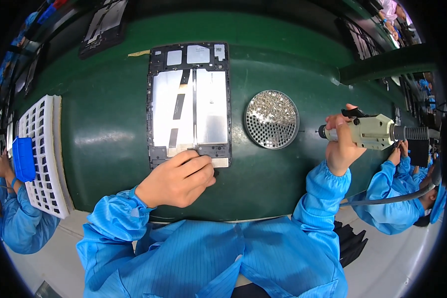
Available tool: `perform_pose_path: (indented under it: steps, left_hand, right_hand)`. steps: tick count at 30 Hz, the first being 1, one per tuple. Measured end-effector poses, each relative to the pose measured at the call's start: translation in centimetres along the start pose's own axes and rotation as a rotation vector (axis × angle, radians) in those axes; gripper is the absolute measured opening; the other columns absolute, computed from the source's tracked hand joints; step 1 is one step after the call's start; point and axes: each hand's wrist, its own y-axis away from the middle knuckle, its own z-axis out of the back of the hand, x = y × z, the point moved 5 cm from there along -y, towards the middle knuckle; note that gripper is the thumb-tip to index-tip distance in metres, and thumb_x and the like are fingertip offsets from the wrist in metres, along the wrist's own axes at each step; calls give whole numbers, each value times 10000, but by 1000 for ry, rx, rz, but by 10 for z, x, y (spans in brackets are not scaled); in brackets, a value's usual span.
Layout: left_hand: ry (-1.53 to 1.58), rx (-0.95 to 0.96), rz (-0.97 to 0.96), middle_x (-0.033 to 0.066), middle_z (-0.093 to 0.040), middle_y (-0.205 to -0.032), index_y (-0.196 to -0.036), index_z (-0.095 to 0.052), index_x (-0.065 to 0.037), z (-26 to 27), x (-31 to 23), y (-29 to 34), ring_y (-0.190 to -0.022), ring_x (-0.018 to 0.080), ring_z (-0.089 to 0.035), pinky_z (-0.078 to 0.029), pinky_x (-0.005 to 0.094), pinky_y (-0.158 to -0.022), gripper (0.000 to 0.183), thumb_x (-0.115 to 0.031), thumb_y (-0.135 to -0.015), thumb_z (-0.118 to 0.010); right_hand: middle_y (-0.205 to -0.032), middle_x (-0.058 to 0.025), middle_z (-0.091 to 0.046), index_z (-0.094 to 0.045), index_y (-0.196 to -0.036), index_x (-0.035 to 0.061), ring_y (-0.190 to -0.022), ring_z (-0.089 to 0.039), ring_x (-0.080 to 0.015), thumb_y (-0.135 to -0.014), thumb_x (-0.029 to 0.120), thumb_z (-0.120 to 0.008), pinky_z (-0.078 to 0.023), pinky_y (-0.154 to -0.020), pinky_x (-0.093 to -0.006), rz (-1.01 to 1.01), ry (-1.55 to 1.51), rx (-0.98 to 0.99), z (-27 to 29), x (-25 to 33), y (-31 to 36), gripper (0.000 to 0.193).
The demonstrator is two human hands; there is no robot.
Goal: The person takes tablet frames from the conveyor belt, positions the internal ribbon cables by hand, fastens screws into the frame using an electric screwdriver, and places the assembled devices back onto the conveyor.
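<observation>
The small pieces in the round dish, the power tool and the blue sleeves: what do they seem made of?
Small pieces: probably shiny metal, since they glint silver.
Power tool: its pale casing looks like hard, semi-matte plastic, judging by its molded shape.
Blue sleeves: thin cloth with slight sheen, shown by soft gathers; fibre unclear.

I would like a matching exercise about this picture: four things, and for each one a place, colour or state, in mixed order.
1. flat device
2. round dish
3. power tool
4. small bin

A. plain blue
B. held in the right hand
C. left hand at its lower end
D. between device and tool

Pairs: 1-C, 2-D, 3-B, 4-A
</observation>
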Motion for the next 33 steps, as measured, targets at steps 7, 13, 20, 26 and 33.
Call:
perform_pose_path:
  steps: [7,13,20,26,33]
  left_hand:
    - [15,79,5,130,-612,-942,-842,-652,48,5,1,3,-949,262,-590,-493,366,-808,188,-65,-705,-711]
    - [27,-81,105,142,-631,-957,-872,-653,56,6,4,-1,-941,278,-613,-510,378,-777,201,-49,-713,-719]
    - [12,-116,203,142,-634,-931,-842,-648,54,-2,7,-3,-924,288,-614,-501,392,-757,184,-39,-707,-730]
    - [1,-119,194,145,-632,-934,-859,-652,54,-6,1,-3,-927,300,-619,-518,405,-753,228,-30,-674,-758]
    - [-14,-122,148,143,-627,-924,-813,-659,56,-8,2,0,-924,298,-618,-518,402,-767,189,-34,-676,-750]
  right_hand:
    - [-715,-99,-585,-550,-1072,-43,-598,-585,-176,-776,15,-627,-501,-592,-298,-2,8,6,0,1,1,312]
    - [-733,-102,-585,-548,-1078,-46,-599,-585,-177,-779,17,-626,-503,-596,-304,-2,6,19,0,-1,1,315]
    - [-744,-103,-588,-557,-1072,-49,-597,-584,-184,-774,10,-631,-513,-614,-332,-9,4,14,-2,-2,1,312]
    - [-721,-112,-579,-541,-1084,-52,-603,-558,-198,-785,16,-596,-501,-661,-391,20,0,17,-5,4,2,312]
    - [-680,-97,-529,-540,-1102,-12,-606,-503,-197,-800,46,-564,-465,-694,-418,56,8,62,-9,10,2,308]
